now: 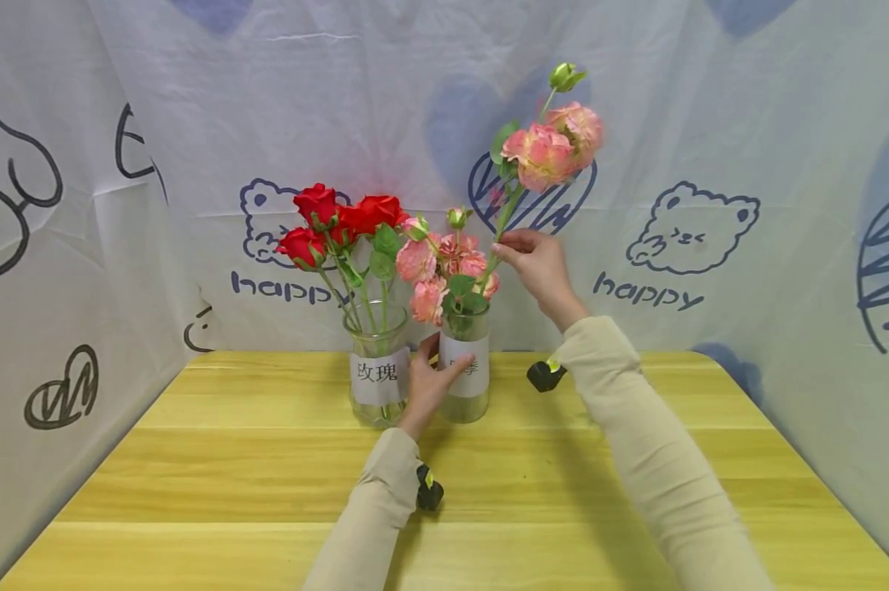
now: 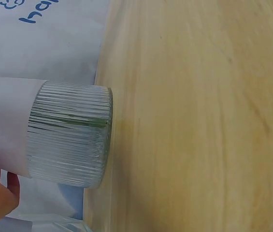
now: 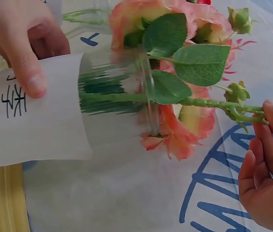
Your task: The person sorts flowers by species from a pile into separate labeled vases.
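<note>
My left hand (image 1: 431, 384) holds a clear ribbed glass vase (image 1: 466, 409) from its left side, thumb across the white paper label. Between thumb and fingers, my right hand (image 1: 538, 267) pinches the green stem (image 3: 206, 103) of a tall pink artificial flower (image 1: 538, 158) above the vase. This stem slants down through the mouth into the glass, as the right wrist view shows. Shorter pink flowers (image 1: 428, 300) with buds and green leaves crowd the same rim. In the left wrist view, a stem end shows through the ribbed base (image 2: 73, 140).
Close on the left stands another glass vase (image 1: 366, 416) with red roses (image 1: 317, 205) and a handwritten label. Both vases are near the back edge of the wooden table (image 1: 230, 476). A white printed cloth (image 1: 414, 49) hangs right behind and along both sides.
</note>
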`<control>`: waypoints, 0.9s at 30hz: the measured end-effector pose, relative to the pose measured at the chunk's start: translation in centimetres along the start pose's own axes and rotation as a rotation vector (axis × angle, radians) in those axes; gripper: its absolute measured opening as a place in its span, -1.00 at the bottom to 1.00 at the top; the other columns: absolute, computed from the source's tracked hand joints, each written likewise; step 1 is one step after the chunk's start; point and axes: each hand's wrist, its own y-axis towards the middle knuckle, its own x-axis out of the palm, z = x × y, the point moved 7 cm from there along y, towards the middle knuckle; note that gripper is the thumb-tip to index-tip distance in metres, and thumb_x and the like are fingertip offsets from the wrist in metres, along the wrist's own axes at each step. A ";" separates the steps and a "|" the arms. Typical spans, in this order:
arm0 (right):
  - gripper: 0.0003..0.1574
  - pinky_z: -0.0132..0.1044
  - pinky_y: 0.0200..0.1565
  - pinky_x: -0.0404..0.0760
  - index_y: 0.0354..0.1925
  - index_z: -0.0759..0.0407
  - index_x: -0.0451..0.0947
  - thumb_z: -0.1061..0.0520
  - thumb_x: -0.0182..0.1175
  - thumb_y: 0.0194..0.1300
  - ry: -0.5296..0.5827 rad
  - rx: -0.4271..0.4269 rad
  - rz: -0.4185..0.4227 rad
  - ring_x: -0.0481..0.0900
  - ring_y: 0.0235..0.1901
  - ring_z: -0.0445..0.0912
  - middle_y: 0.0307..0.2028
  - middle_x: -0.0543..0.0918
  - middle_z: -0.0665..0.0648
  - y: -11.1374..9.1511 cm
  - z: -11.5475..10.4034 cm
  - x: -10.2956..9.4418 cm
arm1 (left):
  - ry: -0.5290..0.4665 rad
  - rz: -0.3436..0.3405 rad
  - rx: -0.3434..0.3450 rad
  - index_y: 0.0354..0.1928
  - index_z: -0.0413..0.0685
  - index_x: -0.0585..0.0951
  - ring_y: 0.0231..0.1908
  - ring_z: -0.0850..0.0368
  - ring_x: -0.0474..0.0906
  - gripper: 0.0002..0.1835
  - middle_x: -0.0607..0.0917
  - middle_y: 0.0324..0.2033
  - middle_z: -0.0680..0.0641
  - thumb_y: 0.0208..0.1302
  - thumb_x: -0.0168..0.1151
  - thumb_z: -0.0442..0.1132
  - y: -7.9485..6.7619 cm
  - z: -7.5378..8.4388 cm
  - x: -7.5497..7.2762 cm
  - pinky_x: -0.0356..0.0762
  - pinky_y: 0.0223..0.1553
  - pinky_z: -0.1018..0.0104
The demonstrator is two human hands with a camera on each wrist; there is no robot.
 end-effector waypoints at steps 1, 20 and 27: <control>-0.67 -0.38 -0.14 0.58 -0.08 0.48 0.59 0.27 0.30 0.24 -0.007 -0.004 -0.009 0.55 -0.31 -0.19 -0.17 0.66 0.35 -0.1 0.1 0.1 | 0.002 0.001 -0.001 0.32 -0.27 0.35 0.20 -0.10 0.37 -0.25 0.47 0.18 -0.27 0.13 0.44 -0.18 0.0 0.0 0.0 0.38 0.22 0.02; -0.68 -0.24 -0.15 0.61 -0.07 0.42 0.64 0.20 0.29 0.28 -0.105 -0.056 -0.061 0.63 -0.21 0.08 -0.16 0.69 0.34 -1.0 0.2 1.7 | 0.001 0.007 0.004 0.31 -0.28 0.35 0.20 -0.11 0.37 -0.27 0.47 0.18 -0.27 0.14 0.43 -0.23 0.0 0.0 0.0 0.38 0.22 0.04; -0.70 -0.37 -0.34 0.50 -0.11 0.38 0.67 0.17 0.30 0.28 -0.164 -0.118 -0.036 0.59 -0.32 -0.01 -0.24 0.71 0.31 -1.4 -0.3 1.6 | -0.015 -0.002 -0.001 0.33 -0.28 0.32 0.22 -0.12 0.34 -0.26 0.44 0.21 -0.28 0.16 0.42 -0.22 -0.1 0.0 0.1 0.35 0.25 0.01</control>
